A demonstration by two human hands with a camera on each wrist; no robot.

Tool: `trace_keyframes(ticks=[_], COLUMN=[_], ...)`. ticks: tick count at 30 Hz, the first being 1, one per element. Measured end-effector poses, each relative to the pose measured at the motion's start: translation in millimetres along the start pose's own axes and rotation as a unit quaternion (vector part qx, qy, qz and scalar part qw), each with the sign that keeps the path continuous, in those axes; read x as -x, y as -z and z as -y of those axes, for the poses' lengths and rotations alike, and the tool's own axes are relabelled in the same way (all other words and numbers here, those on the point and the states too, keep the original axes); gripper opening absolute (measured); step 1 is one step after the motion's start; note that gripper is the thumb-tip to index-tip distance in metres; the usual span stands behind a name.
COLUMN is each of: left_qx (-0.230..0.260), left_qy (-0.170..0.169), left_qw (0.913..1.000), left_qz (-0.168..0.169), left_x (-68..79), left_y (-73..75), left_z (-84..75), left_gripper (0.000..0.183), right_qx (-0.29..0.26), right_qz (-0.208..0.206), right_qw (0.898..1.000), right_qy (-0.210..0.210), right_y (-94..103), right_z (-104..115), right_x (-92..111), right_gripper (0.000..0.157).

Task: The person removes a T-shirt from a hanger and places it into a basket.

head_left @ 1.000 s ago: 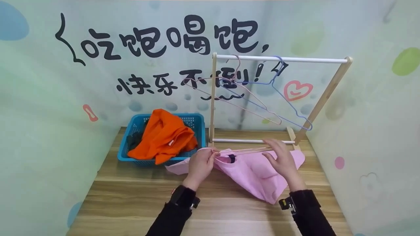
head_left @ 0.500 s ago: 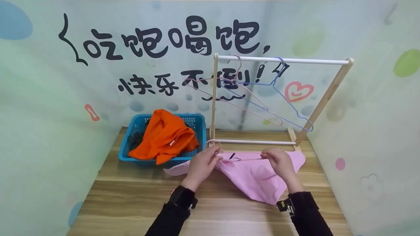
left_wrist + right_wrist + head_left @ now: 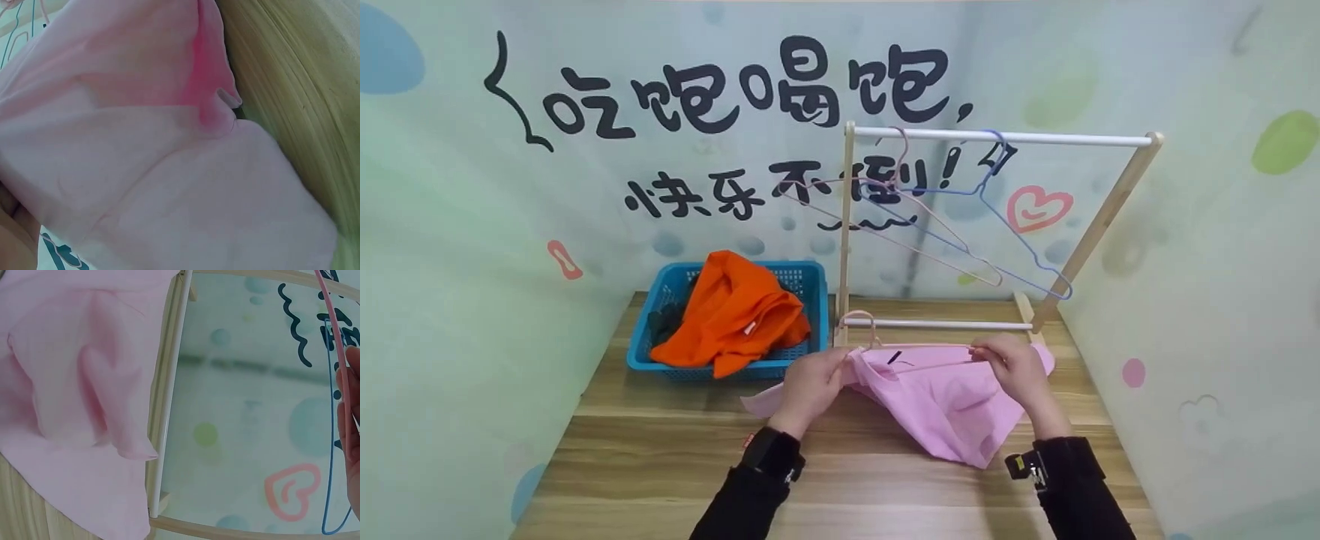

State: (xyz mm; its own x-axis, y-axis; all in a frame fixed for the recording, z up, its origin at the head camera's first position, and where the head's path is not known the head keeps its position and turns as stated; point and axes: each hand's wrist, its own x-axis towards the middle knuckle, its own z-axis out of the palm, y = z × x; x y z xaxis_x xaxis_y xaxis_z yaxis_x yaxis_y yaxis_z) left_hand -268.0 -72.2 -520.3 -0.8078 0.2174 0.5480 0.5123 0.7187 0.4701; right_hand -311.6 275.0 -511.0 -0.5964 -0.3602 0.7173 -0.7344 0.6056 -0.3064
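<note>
A pink shirt [image 3: 952,405] lies bunched on the table, its neckline toward my left hand. A pink hanger [image 3: 930,346] stretches along the shirt's far side, its hook [image 3: 873,321] standing up by the neckline. My left hand [image 3: 812,381] grips the shirt at the neckline; the hanger's left end is hidden there. My right hand [image 3: 1020,375] pinches the hanger toward its right end. In the left wrist view, pink cloth [image 3: 157,169] covers most of the picture, with a little of the hand [image 3: 17,236] at the edge. The right wrist view shows fingers [image 3: 353,405] on the pink hanger wire.
A blue basket [image 3: 641,352] with an orange garment [image 3: 742,307] and dark cloth stands to the left. Behind the shirt stands a wooden rack [image 3: 1099,217] with a white top rail [image 3: 1072,139]. A pink hanger [image 3: 941,259] and a blue hanger [image 3: 1024,236] hang from it.
My right hand has come down from above the shirt, taken hold of the pink hanger and slid slightly right. The hanger's hook now shows upright beside my left hand, which keeps its grip.
</note>
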Motion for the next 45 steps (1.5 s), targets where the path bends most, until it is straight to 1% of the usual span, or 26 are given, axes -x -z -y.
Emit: trace_keyframes(ticks=[5, 7, 11, 14, 17, 21, 24, 26, 28, 29, 33, 35, 39, 45], left_qx=[-0.020, -0.028, -0.048, -0.057, -0.064, -0.073, -0.066, -0.068, -0.071, -0.073, -0.074, -0.071, -0.080, -0.076], left_qy=[0.001, 0.015, 0.031, 0.046, 0.078, 0.118, 0.139, 0.150, 0.161, 0.164, 0.167, 0.163, 0.151, 0.120], left_qw=[0.9988, 0.9980, 0.9948, 0.9926, 0.9907, 0.9875, 0.9860, 0.9848, 0.9836, 0.9832, 0.9831, 0.9840, 0.9851, 0.9898], left_qz=[-0.045, -0.055, -0.084, -0.097, -0.091, -0.073, -0.064, -0.055, -0.038, -0.031, -0.016, -0.018, -0.019, -0.010], left_x=[-0.3, 0.1, 0.9, 1.4, 2.8, 4.3, 6.0, 7.8, 10.3, 11.8, 17.6, 19.8, 22.5, 24.5], left_y=[2.5, 5.2, 11.0, 13.8, 15.9, 18.9, 20.7, 20.4, 19.3, 18.5, 15.6, 15.0, 14.1, 8.1], left_z=[8.7, 15.3, 30.7, 41.6, 51.0, 58.7, 61.7, 64.1, 66.0, 66.7, 67.8, 67.0, 63.7, 53.5], left_gripper=[0.009, 0.007, 0.013, 0.019, 0.024, 0.027, 0.028, 0.029, 0.029, 0.027, 0.018, 0.016, 0.018, 0.021], right_qx=[0.002, 0.004, 0.002, 0.006, 0.007, -0.016, -0.001, 0.011, 0.026, 0.024, 0.028, 0.034, 0.049, 0.054], right_qz=[-0.004, -0.010, -0.018, -0.025, -0.039, -0.067, -0.087, -0.098, -0.113, -0.123, -0.176, -0.204, -0.246, -0.289], right_qw=[1.000, 1.000, 0.999, 0.998, 0.996, 0.993, 0.989, 0.985, 0.980, 0.978, 0.965, 0.956, 0.940, 0.920], right_qy=[-0.014, -0.025, -0.047, -0.065, -0.083, -0.096, -0.117, -0.140, -0.160, -0.168, -0.194, -0.207, -0.231, -0.259], right_y=[8.1, 15.3, 33.2, 47.4, 61.2, 77.3, 86.9, 92.5, 97.6, 99.9, 108.1, 111.5, 116.5, 121.9], right_z=[-4.8, -8.0, -14.2, -18.1, -20.2, -22.3, -23.4, -24.2, -24.4, -24.6, -24.7, -24.2, -22.0, -18.4], right_x=[1.5, 3.2, 7.1, 10.1, 11.7, 12.9, 15.3, 17.2, 18.4, 18.7, 17.7, 16.7, 14.1, 9.2], right_gripper=[0.018, 0.017, 0.016, 0.016, 0.018, 0.017, 0.014, 0.011, 0.008, 0.007, 0.006, 0.008, 0.013, 0.022])
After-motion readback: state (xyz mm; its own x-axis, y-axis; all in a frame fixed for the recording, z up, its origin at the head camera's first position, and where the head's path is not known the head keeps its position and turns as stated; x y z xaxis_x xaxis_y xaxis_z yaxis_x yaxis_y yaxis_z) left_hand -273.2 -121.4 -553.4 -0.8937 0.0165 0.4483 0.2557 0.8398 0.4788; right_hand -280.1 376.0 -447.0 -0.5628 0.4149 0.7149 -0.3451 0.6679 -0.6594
